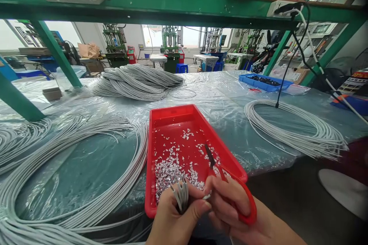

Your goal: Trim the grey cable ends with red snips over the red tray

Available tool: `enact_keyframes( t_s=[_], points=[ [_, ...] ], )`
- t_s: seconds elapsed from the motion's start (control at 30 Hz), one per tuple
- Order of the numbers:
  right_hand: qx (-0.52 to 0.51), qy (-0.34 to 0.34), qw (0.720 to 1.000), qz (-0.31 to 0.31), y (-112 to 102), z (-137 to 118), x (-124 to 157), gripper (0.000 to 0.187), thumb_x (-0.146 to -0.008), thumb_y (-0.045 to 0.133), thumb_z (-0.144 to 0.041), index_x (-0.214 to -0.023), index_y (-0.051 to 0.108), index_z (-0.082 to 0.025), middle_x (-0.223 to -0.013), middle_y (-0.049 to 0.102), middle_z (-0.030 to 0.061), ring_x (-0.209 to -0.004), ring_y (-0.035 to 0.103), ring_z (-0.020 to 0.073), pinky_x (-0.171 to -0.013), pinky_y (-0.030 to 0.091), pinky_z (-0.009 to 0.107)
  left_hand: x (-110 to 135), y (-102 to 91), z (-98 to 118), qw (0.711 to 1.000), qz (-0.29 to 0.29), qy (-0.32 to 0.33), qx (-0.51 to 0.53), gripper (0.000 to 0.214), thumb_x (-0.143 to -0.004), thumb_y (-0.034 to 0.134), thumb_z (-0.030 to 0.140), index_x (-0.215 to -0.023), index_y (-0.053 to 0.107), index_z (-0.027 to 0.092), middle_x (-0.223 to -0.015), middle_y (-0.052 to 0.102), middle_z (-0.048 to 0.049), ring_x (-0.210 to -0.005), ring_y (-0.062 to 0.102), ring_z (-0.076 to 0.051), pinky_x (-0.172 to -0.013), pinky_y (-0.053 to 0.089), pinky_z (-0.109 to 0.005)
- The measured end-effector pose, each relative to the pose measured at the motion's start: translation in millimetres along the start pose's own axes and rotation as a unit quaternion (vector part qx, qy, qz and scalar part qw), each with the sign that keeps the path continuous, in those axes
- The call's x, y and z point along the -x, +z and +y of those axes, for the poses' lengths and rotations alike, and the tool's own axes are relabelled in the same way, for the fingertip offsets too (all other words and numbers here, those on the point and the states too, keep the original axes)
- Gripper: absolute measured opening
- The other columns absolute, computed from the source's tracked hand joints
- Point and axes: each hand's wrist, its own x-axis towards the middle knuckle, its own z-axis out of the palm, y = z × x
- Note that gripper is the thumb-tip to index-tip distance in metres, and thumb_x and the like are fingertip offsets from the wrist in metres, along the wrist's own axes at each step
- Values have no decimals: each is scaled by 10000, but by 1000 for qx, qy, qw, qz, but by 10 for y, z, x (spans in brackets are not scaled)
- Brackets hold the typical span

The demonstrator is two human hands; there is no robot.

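Grey cables [86,168] sweep in big loops across our plastic-covered table [230,99], their cut ends bunched upright in our left hand [172,218], which is closed around them at the near edge. Beside them sits the red tray [172,118], littered with silvery scraps [169,172]. Our right hand [230,206] grips the red-handled scissors [227,183], fingers through the loops, blades nearly closed and pointing away over the tray, just beside the cable ends.
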Motion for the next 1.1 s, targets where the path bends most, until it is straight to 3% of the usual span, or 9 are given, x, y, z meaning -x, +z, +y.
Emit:
enact_keyframes(
  t_s=[0.1,0.17,0.37,0.43,0.53,0.63,0.8,0.97,1.1],
  points=[
    [45,-40,998,32,9,-45,35,305,-718,824,-367,-781,654,-122,-521,563,-47,-403,318,0,-443,228,136,-28,-8,-56,1000,4,13,-5,254,-666,803,318,-664,633,129,-569,539,23,-552,468,-84,-565,359,-204],
    [49,-38,997,44,17,-40,31,251,-731,821,-296,-727,642,-120,-565,594,-25,-454,386,13,-445,221,137,-29,-1,-70,1000,-11,20,18,248,-679,799,312,-662,626,136,-591,581,6,-580,512,-106,-592,396,-218],
    [6,40,999,5,51,79,-67,491,-677,772,-566,-605,529,-146,-365,367,-126,-258,149,-18,-426,287,172,-2,25,-8,984,-41,-7,173,281,-607,862,272,-624,608,150,-592,630,5,-573,571,-106,-629,472,-218],
    [30,15,999,14,80,59,-72,492,-694,758,-572,-608,525,-148,-379,402,-108,-288,205,-6,-425,272,161,-8,10,-2,989,-20,6,149,295,-592,871,298,-608,620,144,-579,604,14,-577,554,-91,-607,441,-189],
    [110,-56,991,58,147,-51,-27,342,-617,871,-361,-676,627,-130,-515,571,-48,-414,371,21,-440,266,146,-23,-27,-7,998,3,22,65,345,-590,864,384,-595,637,125,-567,567,9,-550,498,-76,-550,378,-183],
    [197,-119,967,107,217,-178,41,255,-512,886,-89,-635,665,-123,-544,584,-50,-522,440,48,-504,314,146,-29,-62,-3,1000,-7,12,3,429,-629,805,522,-667,677,114,-534,522,9,-482,429,-62,-495,326,-188],
    [378,-140,909,110,221,-281,43,237,-646,804,-287,-644,630,-126,-590,534,-19,-574,434,107,-543,337,220,-62,-130,8,995,-87,-11,-38,434,-718,719,554,-730,671,123,-485,429,37,-417,349,-50,-430,233,-183],
    [349,-121,922,117,116,-258,-52,313,-595,848,-286,-640,579,-131,-611,554,-7,-608,452,120,-584,344,229,-159,-146,-38,988,-35,88,-123,147,-750,705,287,-696,687,152,-629,536,-9,-541,469,-96,-541,350,-219],
    [283,-109,948,99,96,-197,-135,434,-630,801,-453,-649,474,-169,-575,482,-42,-549,423,88,-550,336,208,-199,-107,-91,991,3,117,-67,137,-684,777,274,-647,696,170,-633,577,-11,-589,519,-117,-619,393,-233]
  ],
)
